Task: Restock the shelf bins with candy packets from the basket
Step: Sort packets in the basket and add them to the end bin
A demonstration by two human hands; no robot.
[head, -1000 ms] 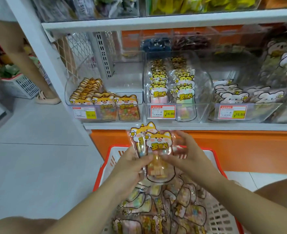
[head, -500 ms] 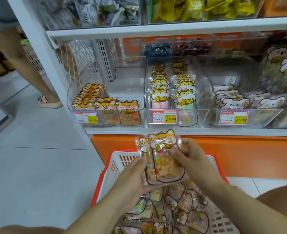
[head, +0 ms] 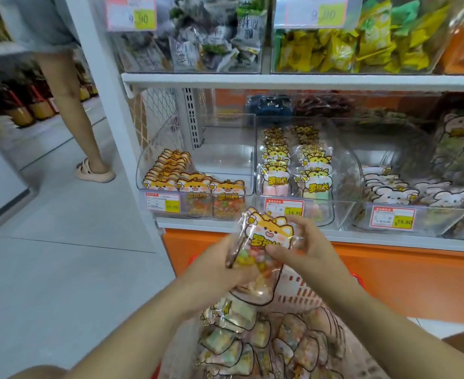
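Candy packet (head: 269, 237) between left hand (head: 214, 268) and right hand (head: 308, 251), above basket (head: 302, 294), shelf bins (head: 225, 151) behind it

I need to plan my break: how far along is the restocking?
Partly done. The left bin already has one row of candy along its left side and another across the front, but its back right is bare; the middle bin has two rows. The left hand and right hand hold packets above the basket. Many more lie in it, so much is left.

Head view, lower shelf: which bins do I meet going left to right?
orange-cat packet bin → yellow-cat packet bin → white-bear packet bin
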